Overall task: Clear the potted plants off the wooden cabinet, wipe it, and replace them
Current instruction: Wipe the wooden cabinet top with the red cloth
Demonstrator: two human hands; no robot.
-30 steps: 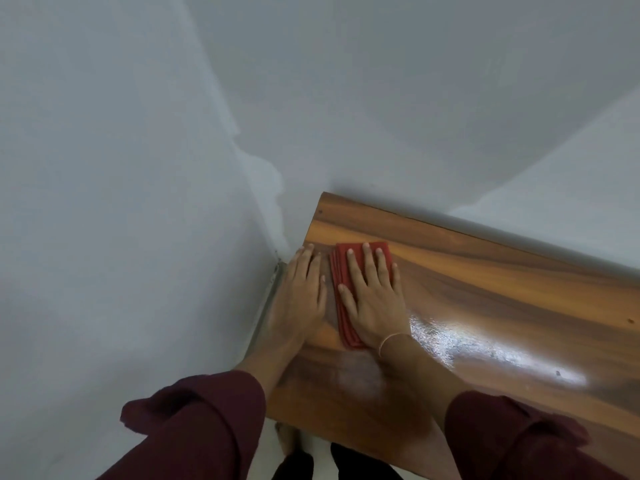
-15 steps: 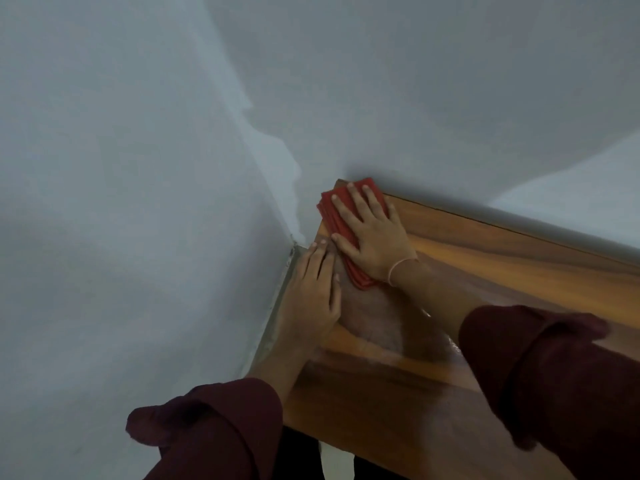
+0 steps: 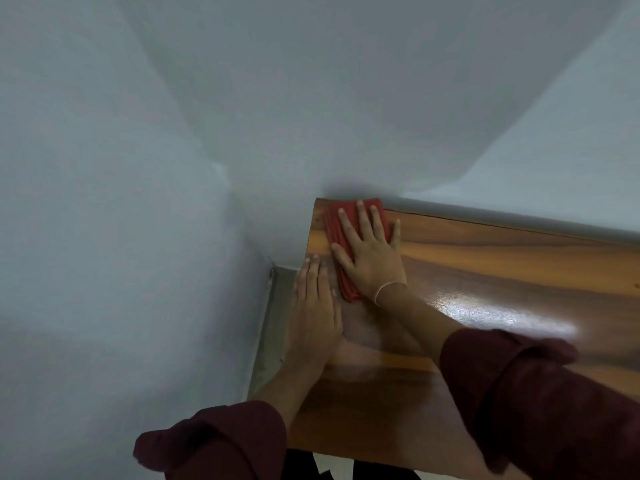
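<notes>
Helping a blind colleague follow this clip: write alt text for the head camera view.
A person's right hand presses a folded red cloth flat into the back left corner of a glossy wooden cabinet top, where pale walls meet. The left hand lies flat on the wood next to the cloth; both arms wear dark maroon sleeves.

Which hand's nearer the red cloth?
Right. The right hand presses flat on the red cloth at the far corner of the wooden cabinet; the left hand rests flat on the wood beside it.

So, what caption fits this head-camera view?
Right hand presses a red cloth at a corner of the wooden cabinet; left hand rests flat alongside.
</notes>
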